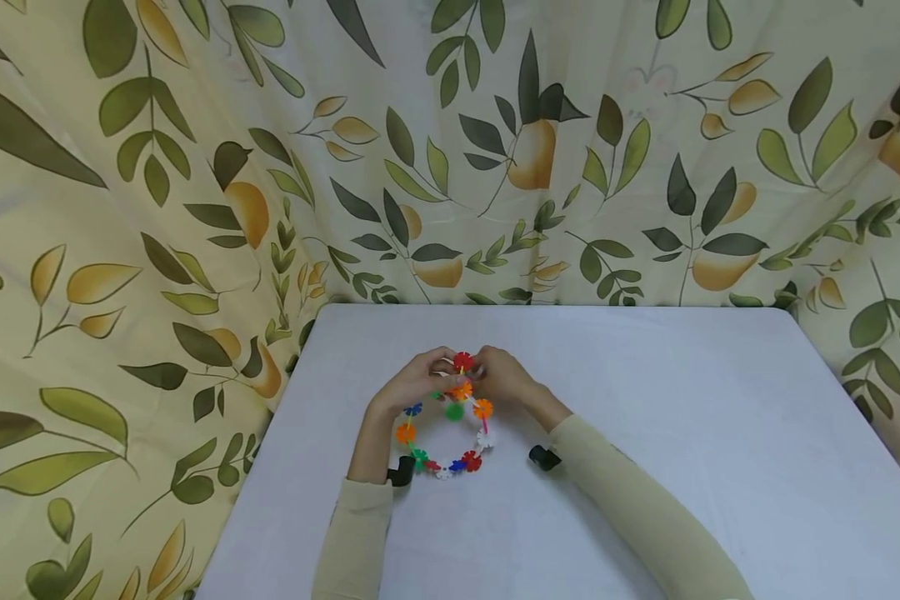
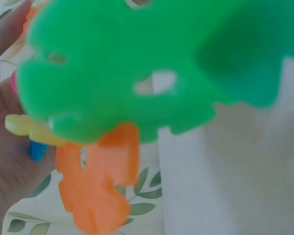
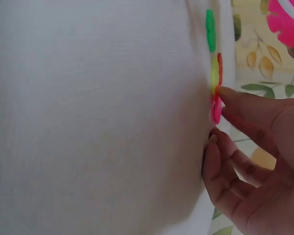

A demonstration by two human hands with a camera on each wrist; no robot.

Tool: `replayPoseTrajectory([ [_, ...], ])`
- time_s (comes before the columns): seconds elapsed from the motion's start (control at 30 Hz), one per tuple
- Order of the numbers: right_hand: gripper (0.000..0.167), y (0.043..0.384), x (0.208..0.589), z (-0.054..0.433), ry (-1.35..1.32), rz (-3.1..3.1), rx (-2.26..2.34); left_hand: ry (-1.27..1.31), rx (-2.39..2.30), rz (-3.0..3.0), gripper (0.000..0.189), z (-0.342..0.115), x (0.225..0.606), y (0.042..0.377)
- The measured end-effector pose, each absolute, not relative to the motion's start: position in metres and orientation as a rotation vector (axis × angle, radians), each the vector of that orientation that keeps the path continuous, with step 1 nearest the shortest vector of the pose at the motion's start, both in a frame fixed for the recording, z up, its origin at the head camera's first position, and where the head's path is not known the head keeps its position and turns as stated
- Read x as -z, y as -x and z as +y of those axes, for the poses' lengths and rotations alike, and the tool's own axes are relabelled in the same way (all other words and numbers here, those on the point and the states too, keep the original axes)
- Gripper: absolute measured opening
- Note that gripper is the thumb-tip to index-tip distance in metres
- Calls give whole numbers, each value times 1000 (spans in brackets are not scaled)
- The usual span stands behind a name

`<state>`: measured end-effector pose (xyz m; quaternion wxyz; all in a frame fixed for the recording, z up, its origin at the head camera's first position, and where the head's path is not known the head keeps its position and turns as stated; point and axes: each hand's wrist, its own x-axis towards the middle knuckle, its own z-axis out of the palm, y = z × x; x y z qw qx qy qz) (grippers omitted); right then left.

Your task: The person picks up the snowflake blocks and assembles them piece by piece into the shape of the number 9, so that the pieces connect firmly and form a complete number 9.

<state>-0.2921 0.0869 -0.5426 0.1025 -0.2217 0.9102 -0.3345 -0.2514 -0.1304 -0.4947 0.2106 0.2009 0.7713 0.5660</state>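
A ring of linked plastic snowflake discs (image 1: 406,433), in orange, blue, green, white and red, hangs between the two hands. At its upper left, my left hand (image 1: 416,383) grips the chain near a red disc (image 1: 462,362). My right hand (image 1: 504,375) pinches the upper right end beside that red disc. Close to the left wrist camera, a green disc (image 2: 103,73) covers most of the picture, with an orange disc (image 2: 95,186) joined below it. In the right wrist view, the thumb and fingers meet at a pink disc (image 3: 216,108) seen edge-on, below yellow, red and green edges.
A white-covered table (image 1: 645,400) lies beneath the hands. Behind and to the sides hangs a leaf-and-fruit patterned curtain (image 1: 570,167). Black wrist cameras (image 1: 544,457) stick out from both wrists.
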Motion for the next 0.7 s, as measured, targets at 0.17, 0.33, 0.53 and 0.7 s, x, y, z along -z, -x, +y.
replayPoseTrajectory([
  [0.17,19,293,544,84,656,2706,913,-582,-1585,2149,38,-127,498,252],
  [0.33,16,292,543,89,656,2703,958,-562,-1614,2143,34,-124,498,252],
  [0.53,9,288,539,104,575,2669,1187,-514,-1603,2166,20,-122,498,251],
  [0.7,8,284,529,114,561,2642,1463,-506,-1606,2174,21,-120,497,251],
])
